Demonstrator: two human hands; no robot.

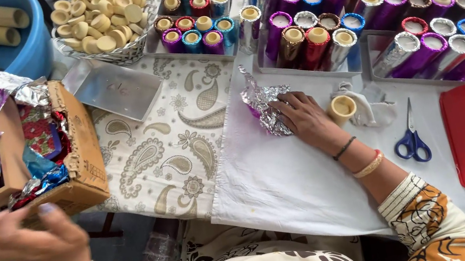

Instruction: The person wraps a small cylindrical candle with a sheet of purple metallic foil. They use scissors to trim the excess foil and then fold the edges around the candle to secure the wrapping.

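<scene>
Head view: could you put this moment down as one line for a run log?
right hand: pressing crumpled silver foil on white sheet | left hand: at cardboard box of foil scraps | scissors: lying untouched

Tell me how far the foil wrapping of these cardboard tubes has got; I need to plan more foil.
Done: many foil-wrapped tubes fill the trays at the back. In hand: the right hand presses a crumpled silver foil piece on the white cloth, a bare tube beside it; the left hand reaches by the cardboard box of foil scraps. Left: bare tubes in the blue tub and short ones in the basket.
</scene>
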